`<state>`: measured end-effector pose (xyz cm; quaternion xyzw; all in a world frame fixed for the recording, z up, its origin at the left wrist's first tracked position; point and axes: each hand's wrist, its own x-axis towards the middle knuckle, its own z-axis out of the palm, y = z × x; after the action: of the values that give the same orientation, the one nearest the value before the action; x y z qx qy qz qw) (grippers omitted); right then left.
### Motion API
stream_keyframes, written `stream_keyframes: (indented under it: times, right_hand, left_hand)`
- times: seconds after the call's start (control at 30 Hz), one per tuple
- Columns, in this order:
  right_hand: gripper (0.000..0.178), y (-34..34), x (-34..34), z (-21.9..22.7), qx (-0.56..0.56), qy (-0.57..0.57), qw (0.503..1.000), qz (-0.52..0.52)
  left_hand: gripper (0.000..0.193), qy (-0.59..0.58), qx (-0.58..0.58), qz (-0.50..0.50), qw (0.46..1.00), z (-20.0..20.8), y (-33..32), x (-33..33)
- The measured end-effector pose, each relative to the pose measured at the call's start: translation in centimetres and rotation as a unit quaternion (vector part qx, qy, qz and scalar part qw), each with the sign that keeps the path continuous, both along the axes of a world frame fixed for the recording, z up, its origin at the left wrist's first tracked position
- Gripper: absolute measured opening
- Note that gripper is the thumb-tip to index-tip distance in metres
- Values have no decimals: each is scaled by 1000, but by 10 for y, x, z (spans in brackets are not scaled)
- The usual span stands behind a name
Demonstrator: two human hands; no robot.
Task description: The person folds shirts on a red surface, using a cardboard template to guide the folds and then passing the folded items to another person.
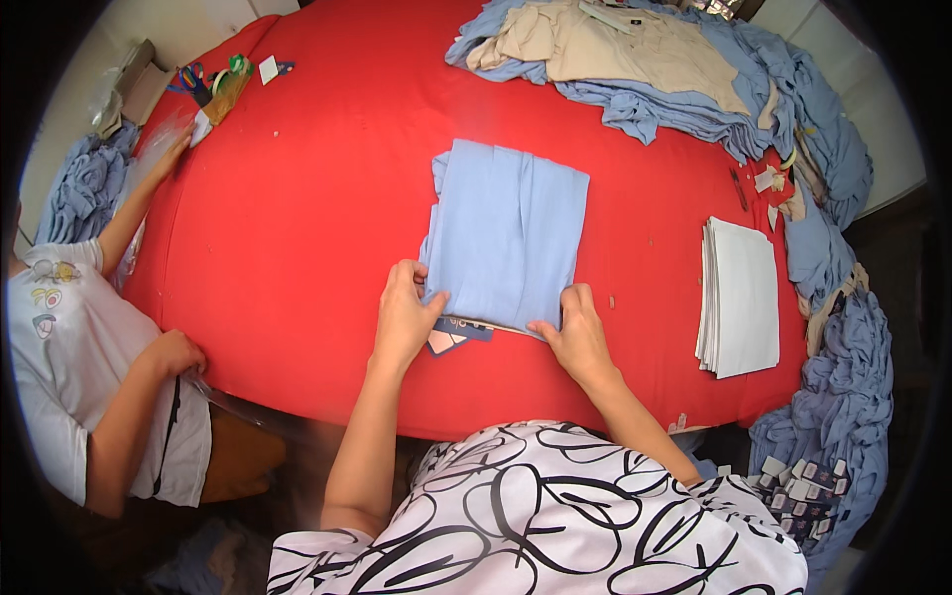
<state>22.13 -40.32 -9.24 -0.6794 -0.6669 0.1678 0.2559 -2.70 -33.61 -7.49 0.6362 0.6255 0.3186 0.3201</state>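
Observation:
A folded light-blue garment [511,238] lies in front of me, roughly rectangular, with uneven layers showing along its left side. My left hand [407,305] pinches its near left corner, thumb on top and fingers curled at the side. At the near right corner, my right hand [573,332] grips the cloth between thumb and fingers. From under the near edge, between the hands, a dark-blue hang tag [471,331] and a pale card [443,343] stick out. What lies inside the folds is hidden.
A red cloth [297,248] covers the table. White sheets [739,297] are stacked at right; beige and blue garments [635,50] pile up at far right. More blue garments with tags [843,397] hang by the right edge. At left a person [109,367] handles clear plastic near scissors [188,79].

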Motion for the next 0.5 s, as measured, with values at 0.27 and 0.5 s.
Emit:
stream_keyframes:
  times: [0.27,0.5]
  right_hand:
    - [80,62,-1,38,55,93,991,-81]
    - [87,77,-35,-10,84,-131,987,-26]
  left_hand:
    - [73,26,6,47,999,13,117,28]
    - [39,-19,-42,76,996,33,165,54]
